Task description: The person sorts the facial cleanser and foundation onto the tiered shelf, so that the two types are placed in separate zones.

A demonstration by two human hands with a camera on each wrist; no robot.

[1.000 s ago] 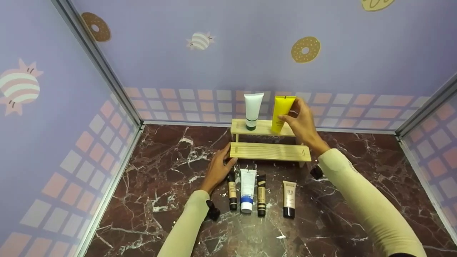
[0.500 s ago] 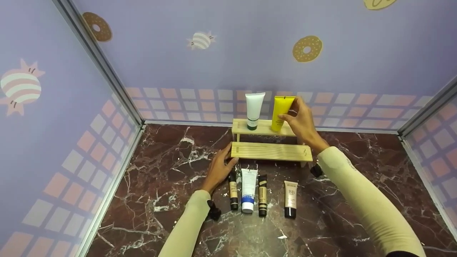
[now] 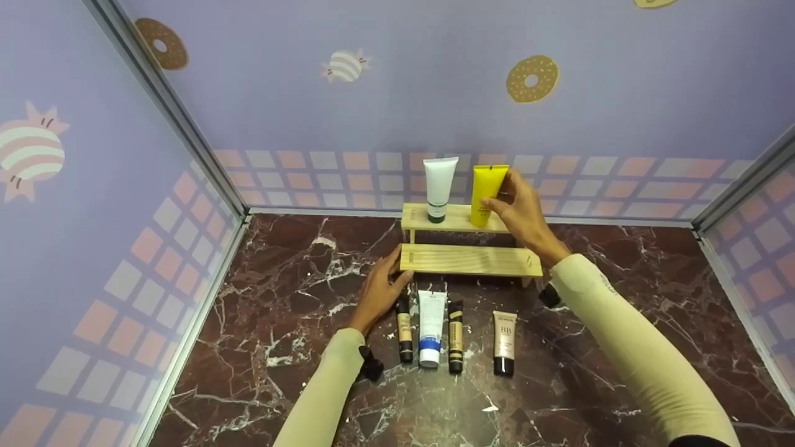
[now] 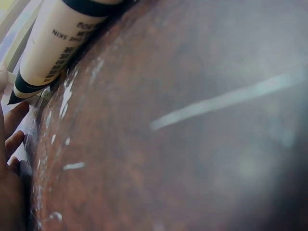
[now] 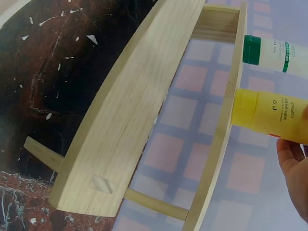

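In the head view my right hand (image 3: 523, 211) pinches a yellow squeeze tube (image 3: 487, 194) between thumb and fingers. The tube stands cap down on the upper shelf of a two-tier wooden rack (image 3: 472, 259). To its left a white tube with a green cap (image 3: 440, 189) stands upright on that shelf. In the right wrist view the yellow cap (image 5: 244, 107) meets the shelf board. My left hand (image 3: 377, 292) holds the left end of the lower shelf, thumb at the front corner and fingers at the side; some fingertips are hidden.
On the dark marbled table in front of the rack lie a black-and-beige tube (image 3: 405, 329), a white-and-blue tube (image 3: 430, 329), a black-and-gold tube (image 3: 455, 338) and a BB cream tube (image 3: 505, 343). A patterned wall (image 3: 348, 124) stands close behind the rack.
The yellow tube has shifted slightly left and back on the upper shelf, closer to the white tube, with my right hand still holding it. My left hand stays at the rack's end.
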